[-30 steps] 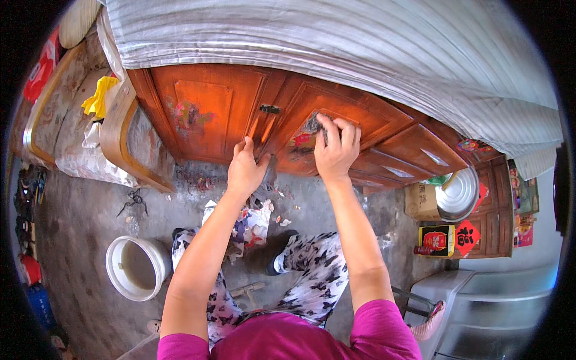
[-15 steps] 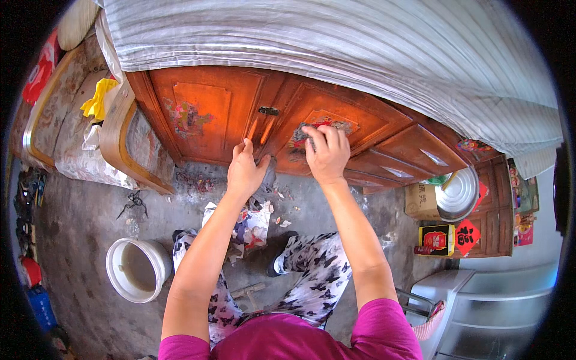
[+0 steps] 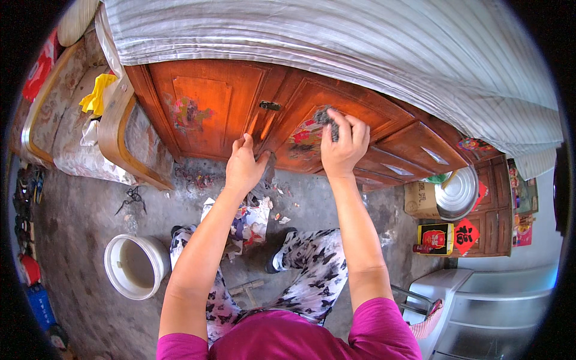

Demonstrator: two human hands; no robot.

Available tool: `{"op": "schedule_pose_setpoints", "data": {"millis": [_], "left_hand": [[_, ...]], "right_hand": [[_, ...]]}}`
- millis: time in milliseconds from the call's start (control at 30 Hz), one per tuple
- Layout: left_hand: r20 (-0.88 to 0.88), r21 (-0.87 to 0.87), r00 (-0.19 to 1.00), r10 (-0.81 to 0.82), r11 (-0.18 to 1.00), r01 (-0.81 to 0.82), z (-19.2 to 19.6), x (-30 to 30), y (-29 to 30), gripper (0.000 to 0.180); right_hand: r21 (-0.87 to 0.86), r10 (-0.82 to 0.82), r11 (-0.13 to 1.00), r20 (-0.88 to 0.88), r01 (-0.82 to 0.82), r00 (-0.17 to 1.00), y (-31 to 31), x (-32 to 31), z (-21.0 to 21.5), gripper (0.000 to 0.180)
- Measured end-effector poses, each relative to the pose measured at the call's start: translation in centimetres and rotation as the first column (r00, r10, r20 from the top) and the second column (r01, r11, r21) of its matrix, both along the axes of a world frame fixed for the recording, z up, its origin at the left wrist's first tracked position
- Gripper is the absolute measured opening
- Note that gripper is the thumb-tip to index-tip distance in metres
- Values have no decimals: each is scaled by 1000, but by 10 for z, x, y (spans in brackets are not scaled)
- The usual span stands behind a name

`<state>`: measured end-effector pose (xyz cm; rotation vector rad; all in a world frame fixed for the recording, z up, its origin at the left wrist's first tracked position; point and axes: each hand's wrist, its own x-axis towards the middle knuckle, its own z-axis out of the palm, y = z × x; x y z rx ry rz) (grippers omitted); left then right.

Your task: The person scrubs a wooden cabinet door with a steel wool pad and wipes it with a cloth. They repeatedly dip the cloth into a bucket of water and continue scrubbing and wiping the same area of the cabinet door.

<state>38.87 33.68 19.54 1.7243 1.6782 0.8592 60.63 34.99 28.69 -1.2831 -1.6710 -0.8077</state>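
Note:
A grey wad of steel wool [image 3: 326, 117] is pinched in my right hand [image 3: 345, 147], against the right door [image 3: 360, 111] of an orange-brown wooden cabinet. Just left of the wad is a torn, colourful flower picture [image 3: 307, 137] on that door. My left hand [image 3: 243, 165] lies by the lower part of the left door [image 3: 213, 90], fingertips beside the upright handles [image 3: 254, 127], thumb spread away from the fingers. Whether it presses on the door is hard to see. Another worn flower picture [image 3: 189, 113] marks the left door.
A white bucket of murky water [image 3: 137, 266] stands on the floor at my left. Paper scraps [image 3: 255, 222] lie between my feet. A striped cloth [image 3: 312, 36] covers the cabinet top. An armchair [image 3: 120, 129] is at left; a carton [image 3: 422, 200] and metal lid [image 3: 457, 193] are at right.
My right hand has moved right and slightly upward with the steel wool, uncovering more of the flower picture. The left hand has barely moved.

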Motion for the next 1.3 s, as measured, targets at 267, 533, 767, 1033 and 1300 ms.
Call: {"op": "schedule_pose_setpoints", "data": {"millis": [267,533,767,1033,1300], "left_hand": [[2,70,1000,-9,998,9,-8,8,-2,75],[-22,22,999,-31,999,31,0,5,-2,75],[-17,22,999,-46,999,46,0,2,-1,77],[-44,26,997,-70,997,71,3,-1,-2,76],[-45,23,996,-75,997,76,5,-1,-4,79]], "right_hand": [[-277,11,961,84,12,996,-16,15,-49,36],[-99,75,993,97,-65,992,14,-20,6,37],[51,-46,996,-338,67,940,1,43,-16,30],[27,56,998,-214,-52,975,24,-51,18,30],[51,-142,983,-413,179,899,-5,72,10,24]]}}
